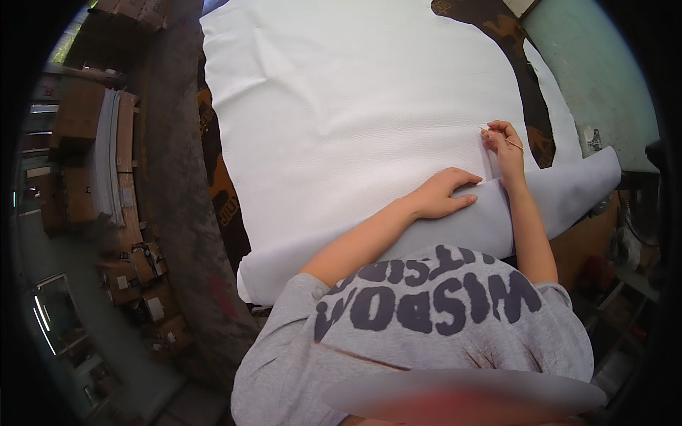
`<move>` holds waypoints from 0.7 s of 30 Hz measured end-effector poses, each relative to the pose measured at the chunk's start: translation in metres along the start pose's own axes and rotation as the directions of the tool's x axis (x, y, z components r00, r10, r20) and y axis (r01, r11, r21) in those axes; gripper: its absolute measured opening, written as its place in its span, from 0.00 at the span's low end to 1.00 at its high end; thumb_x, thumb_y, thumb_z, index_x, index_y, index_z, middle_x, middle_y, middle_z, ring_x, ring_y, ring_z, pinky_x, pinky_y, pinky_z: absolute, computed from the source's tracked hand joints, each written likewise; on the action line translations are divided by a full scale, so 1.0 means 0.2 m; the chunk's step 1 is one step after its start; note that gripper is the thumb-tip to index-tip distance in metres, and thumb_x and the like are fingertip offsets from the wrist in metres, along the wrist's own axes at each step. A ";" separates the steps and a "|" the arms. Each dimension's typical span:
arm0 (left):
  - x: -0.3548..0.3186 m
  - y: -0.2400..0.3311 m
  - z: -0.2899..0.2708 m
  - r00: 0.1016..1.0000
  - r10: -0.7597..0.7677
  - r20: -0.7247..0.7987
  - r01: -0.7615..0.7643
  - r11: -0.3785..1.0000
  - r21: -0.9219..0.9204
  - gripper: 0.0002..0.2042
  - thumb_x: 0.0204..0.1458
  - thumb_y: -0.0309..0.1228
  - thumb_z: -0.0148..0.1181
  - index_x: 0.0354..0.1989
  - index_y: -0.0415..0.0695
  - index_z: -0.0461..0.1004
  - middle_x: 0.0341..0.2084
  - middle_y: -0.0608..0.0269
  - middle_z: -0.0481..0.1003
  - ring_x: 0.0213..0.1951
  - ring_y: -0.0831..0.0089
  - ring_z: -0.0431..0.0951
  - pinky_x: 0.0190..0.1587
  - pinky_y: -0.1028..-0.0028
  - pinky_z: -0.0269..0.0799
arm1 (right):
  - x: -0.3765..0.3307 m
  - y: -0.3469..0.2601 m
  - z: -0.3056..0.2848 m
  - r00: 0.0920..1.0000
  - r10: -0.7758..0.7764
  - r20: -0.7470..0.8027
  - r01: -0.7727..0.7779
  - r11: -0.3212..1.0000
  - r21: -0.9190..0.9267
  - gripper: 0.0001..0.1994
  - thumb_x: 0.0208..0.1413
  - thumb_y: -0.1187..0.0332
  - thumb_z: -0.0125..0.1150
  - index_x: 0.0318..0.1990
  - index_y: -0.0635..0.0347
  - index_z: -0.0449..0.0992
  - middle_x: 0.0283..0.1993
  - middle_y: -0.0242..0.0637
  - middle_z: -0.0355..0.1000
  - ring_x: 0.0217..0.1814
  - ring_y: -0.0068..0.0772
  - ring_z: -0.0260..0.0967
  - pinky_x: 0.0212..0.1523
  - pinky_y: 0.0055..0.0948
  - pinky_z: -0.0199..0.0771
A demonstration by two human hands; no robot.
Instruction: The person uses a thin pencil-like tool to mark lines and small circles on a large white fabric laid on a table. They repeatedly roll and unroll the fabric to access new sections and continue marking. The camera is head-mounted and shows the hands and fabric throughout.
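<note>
A large white hide, apparently grained leather point(355, 99), spreads over the table with an irregular outline and a few soft creases. Its near end is turned into a pale grey-white roll point(447, 231) lying across the table in front of my body. My left hand point(446, 193) rests on the roll's upper edge, fingers stretched out and holding nothing. Farther right, my right hand point(506, 150) pinches a thin yellowish stick point(514, 144), its tip close to the white surface. The stick's exact kind is too small to make out. My right forearm crosses over the roll.
Dark brown and orange patterned material point(536, 106) shows beneath the hide on both sides. A pale green surface point(593, 71) lies at the far right. Along the left stand cardboard boxes point(82, 106) and long wrapped rolls point(110, 153), beyond a dark stained strip point(167, 177).
</note>
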State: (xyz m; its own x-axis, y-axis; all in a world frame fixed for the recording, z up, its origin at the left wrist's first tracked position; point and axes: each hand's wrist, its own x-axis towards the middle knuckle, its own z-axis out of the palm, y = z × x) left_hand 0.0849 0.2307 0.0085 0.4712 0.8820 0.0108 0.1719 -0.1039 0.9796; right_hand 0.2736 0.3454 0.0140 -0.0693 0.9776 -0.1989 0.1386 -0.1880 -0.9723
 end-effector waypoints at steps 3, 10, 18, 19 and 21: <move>-0.09 0.02 -0.08 0.986 -0.076 -0.151 0.083 0.996 0.039 0.20 0.60 0.36 0.58 0.61 0.44 0.72 0.54 0.52 0.75 0.55 0.58 0.74 0.58 0.63 0.70 | 0.13 -0.04 0.20 0.962 -0.206 0.179 0.206 0.978 0.019 0.06 0.61 0.71 0.58 0.42 0.60 0.79 0.41 0.31 0.77 0.47 0.21 0.74 0.50 0.24 0.73; -0.81 0.15 -0.14 0.777 0.114 -0.619 0.287 0.812 0.509 0.17 0.56 0.31 0.60 0.55 0.46 0.76 0.52 0.61 0.78 0.61 0.58 0.70 0.63 0.56 0.60 | 0.47 -0.10 0.92 0.844 -0.286 0.455 0.355 0.932 -0.073 0.08 0.61 0.67 0.57 0.40 0.61 0.80 0.40 0.32 0.79 0.42 0.24 0.76 0.47 0.27 0.75; -1.57 0.10 0.32 0.350 0.057 -0.935 0.826 0.452 0.337 0.25 0.63 0.48 0.48 0.63 0.48 0.70 0.66 0.54 0.64 0.71 0.50 0.54 0.70 0.41 0.32 | 0.63 -0.08 1.22 0.822 -0.311 0.478 0.498 0.800 -0.336 0.11 0.53 0.61 0.61 0.34 0.59 0.78 0.30 0.36 0.78 0.31 0.29 0.73 0.37 0.30 0.72; -1.58 0.05 0.37 0.344 0.076 -0.936 0.844 0.412 0.343 0.26 0.63 0.51 0.45 0.64 0.49 0.69 0.67 0.54 0.63 0.71 0.49 0.53 0.70 0.40 0.31 | 0.62 -0.08 1.19 0.826 -0.284 0.488 0.486 0.797 -0.359 0.11 0.52 0.61 0.61 0.33 0.59 0.78 0.30 0.36 0.78 0.31 0.29 0.73 0.36 0.30 0.72; -1.57 -0.03 0.44 0.311 0.138 -0.941 0.866 0.367 0.340 0.29 0.63 0.55 0.41 0.65 0.50 0.68 0.68 0.53 0.62 0.72 0.47 0.51 0.71 0.39 0.29 | 0.62 -0.08 1.11 0.836 -0.241 0.493 0.466 0.785 -0.408 0.11 0.52 0.60 0.61 0.32 0.59 0.78 0.29 0.37 0.77 0.31 0.30 0.73 0.36 0.31 0.72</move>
State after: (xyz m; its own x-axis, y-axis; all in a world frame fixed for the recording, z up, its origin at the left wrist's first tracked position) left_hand 0.0122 -0.0863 -0.0179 -0.6437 0.6920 0.3267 0.7649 0.5694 0.3011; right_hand 0.0433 0.4495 -0.0219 -0.5780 0.8160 0.0072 0.4793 0.3466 -0.8063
